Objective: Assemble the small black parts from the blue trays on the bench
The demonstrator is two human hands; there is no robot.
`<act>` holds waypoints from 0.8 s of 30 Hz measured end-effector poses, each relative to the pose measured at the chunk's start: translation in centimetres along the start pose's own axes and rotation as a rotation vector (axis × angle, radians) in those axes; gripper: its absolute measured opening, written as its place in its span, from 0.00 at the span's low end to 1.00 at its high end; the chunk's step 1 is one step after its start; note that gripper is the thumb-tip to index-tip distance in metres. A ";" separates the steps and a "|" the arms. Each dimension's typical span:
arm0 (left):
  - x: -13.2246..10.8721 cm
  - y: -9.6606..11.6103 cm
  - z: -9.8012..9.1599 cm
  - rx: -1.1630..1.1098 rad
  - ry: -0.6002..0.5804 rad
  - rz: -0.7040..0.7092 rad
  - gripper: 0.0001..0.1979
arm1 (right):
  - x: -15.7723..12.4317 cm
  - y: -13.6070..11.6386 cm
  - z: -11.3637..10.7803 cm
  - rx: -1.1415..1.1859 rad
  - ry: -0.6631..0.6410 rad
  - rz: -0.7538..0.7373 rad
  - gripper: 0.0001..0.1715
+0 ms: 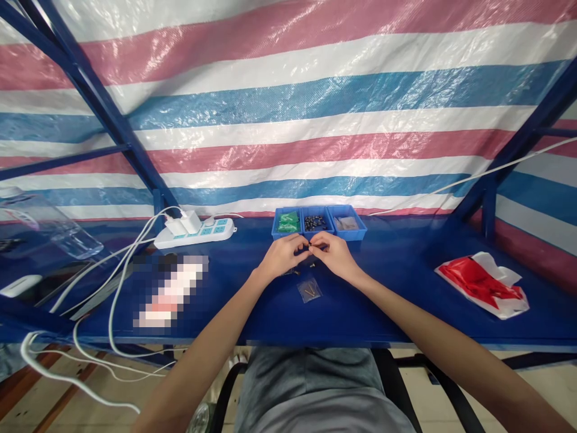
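Observation:
My left hand [285, 255] and my right hand [332, 252] meet fingertip to fingertip just in front of three small blue bins. Both are closed in a pinch around something small and dark that I cannot make out. Below them a small clear plastic bag [309, 290] with thin brass-coloured pieces inside lies on the blue table [360, 319]. A tiny brass-coloured piece [312, 264] rests between the hands and the bag. Some small dark pieces [295, 272] show beside my left wrist. The bins hold green packets [288, 222], black small parts [314, 223] and clear packets [347, 223].
A white power strip [198, 234] with plugged-in chargers and trailing white cables [118, 300] occupies the left. Further left lies a large clear bottle [67, 231]. A red and white plastic bag [484, 284] sits at the right. Blue frame posts [121, 135] and striped sheeting [315, 96] bound the back.

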State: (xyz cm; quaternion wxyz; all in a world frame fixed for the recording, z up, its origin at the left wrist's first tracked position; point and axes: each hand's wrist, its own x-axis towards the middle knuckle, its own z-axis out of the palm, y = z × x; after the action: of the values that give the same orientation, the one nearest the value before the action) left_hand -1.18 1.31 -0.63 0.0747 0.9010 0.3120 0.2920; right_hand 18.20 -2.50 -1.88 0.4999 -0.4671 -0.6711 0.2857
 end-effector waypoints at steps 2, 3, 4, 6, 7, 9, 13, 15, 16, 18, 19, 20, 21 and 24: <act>0.0 0.0 0.1 0.002 0.020 0.001 0.09 | 0.1 0.1 0.0 0.047 -0.015 0.022 0.06; -0.1 0.0 0.1 0.001 0.025 0.003 0.09 | 0.1 0.2 0.0 0.064 -0.021 0.027 0.06; -0.1 0.0 0.2 0.000 0.028 0.004 0.08 | 0.1 0.2 0.0 0.078 -0.026 0.032 0.06; -0.2 0.0 0.2 0.000 0.025 0.005 0.09 | 0.1 0.2 0.1 0.099 -0.032 0.042 0.06; -0.2 0.0 0.2 0.003 0.021 0.005 0.09 | 0.1 0.3 0.0 0.105 -0.035 0.047 0.06; -0.2 0.0 0.2 0.014 0.009 0.002 0.09 | 0.2 0.4 0.0 0.103 -0.040 0.050 0.06; -0.1 0.1 0.1 0.030 -0.006 0.008 0.09 | 0.1 0.6 -0.1 -0.022 -0.044 -0.024 0.08; 0.0 0.1 0.1 0.032 -0.007 0.012 0.09 | 0.1 0.8 -0.1 -0.115 -0.046 -0.086 0.10; 0.0 0.1 0.1 0.032 -0.007 0.015 0.09 | 0.1 0.8 -0.1 -0.149 -0.045 -0.110 0.10; 0.0 0.2 0.1 0.027 -0.006 0.021 0.10 | 0.0 1.0 0.0 -0.181 -0.041 -0.125 0.09; 0.0 0.2 0.1 0.021 -0.004 0.026 0.10 | 0.0 1.0 -0.1 -0.185 -0.040 -0.123 0.08; 0.0 0.3 0.1 0.014 0.001 0.031 0.11 | 0.1 1.0 -0.1 -0.188 -0.041 -0.120 0.07; 0.0 0.4 0.1 0.006 0.006 0.036 0.12 | 0.1 1.0 -0.1 -0.191 -0.045 -0.120 0.06; 0.1 0.6 0.0 -0.011 0.032 0.040 0.13 | 0.1 0.7 -0.3 -0.202 -0.072 -0.123 0.05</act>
State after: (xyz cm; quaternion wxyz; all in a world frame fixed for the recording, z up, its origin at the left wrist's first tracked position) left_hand -0.79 0.89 -0.41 0.0687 0.9019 0.2934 0.3095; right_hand 18.70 -2.12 -2.34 0.4426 -0.4625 -0.7412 0.2022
